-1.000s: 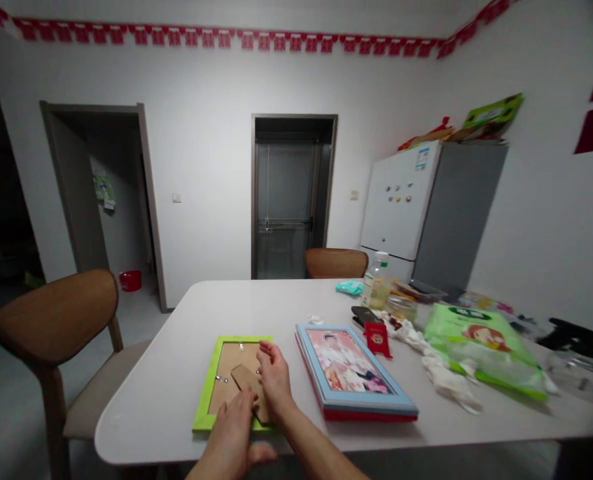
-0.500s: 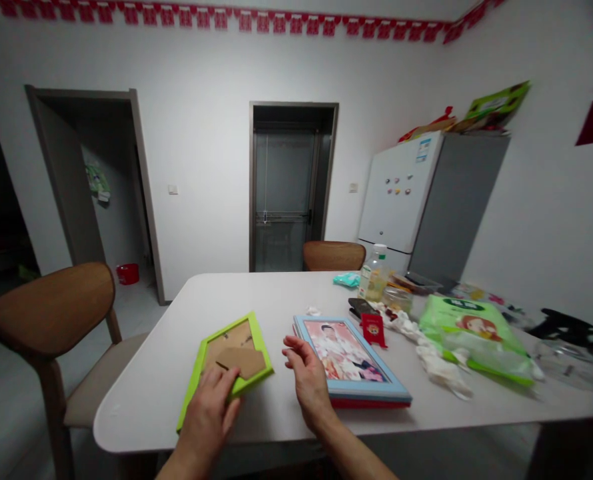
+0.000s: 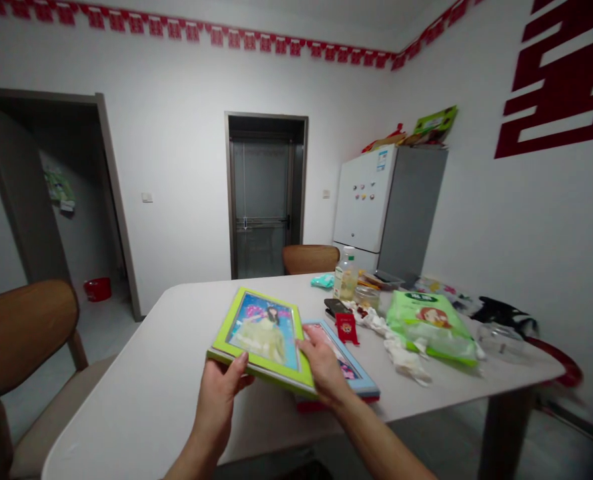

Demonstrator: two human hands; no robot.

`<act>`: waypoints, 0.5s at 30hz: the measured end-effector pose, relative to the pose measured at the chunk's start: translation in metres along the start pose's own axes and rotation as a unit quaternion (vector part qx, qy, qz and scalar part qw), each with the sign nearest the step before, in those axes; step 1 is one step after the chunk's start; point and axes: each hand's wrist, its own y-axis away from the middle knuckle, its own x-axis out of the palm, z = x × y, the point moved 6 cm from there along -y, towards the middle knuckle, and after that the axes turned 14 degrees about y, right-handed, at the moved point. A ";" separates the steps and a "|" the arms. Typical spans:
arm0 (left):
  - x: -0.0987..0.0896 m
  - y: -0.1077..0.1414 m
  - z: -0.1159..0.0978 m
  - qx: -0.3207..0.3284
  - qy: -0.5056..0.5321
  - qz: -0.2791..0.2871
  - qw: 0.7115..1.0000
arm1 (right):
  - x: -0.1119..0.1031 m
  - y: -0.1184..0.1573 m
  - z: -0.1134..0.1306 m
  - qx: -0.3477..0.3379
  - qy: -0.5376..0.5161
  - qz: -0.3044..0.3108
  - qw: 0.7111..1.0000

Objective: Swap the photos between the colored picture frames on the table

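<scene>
A lime-green picture frame [image 3: 264,335] is held up face-on, tilted, showing a picture of a figure in a pale dress on blue. My left hand [image 3: 221,387] grips its lower left edge, thumb on the front. On its right edge my right hand [image 3: 324,363] is closed, fingers over the border. Partly hidden behind the green frame and my right hand lies a light blue picture frame [image 3: 364,380] with a pinkish photo, on top of something red at the table's near side.
The white table [image 3: 141,380] also bears a red packet [image 3: 347,328], a dark phone-like object [image 3: 335,307], a bottle [image 3: 345,275], crumpled tissues [image 3: 406,360] and a green wipes pack [image 3: 431,323]. Chairs stand at the left [image 3: 24,340] and far side [image 3: 310,259].
The green frame has been turned from its back to its picture side, lifted and moved right, partly over the blue frame. My right hand has taken hold of it. The view has swung right.
</scene>
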 end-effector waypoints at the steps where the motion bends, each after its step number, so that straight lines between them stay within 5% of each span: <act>1: 0.002 -0.001 0.009 -0.032 0.012 0.005 0.999 | -0.021 -0.011 0.000 0.025 0.016 -0.001 1.000; 4: 0.009 -0.004 0.044 -0.070 -0.018 0.027 0.997 | -0.075 -0.040 -0.012 0.082 0.068 0.004 0.994; 7: 0.021 -0.007 0.078 -0.049 -0.161 0.067 0.983 | -0.108 -0.057 -0.034 0.098 0.147 0.037 0.984; 10: 0.029 -0.008 0.100 -0.042 -0.237 0.082 0.967 | -0.125 -0.063 -0.052 0.073 0.194 0.046 0.977; 15: 0.027 -0.004 0.106 -0.040 -0.316 0.103 0.942 | -0.129 -0.054 -0.060 0.046 0.247 0.038 0.967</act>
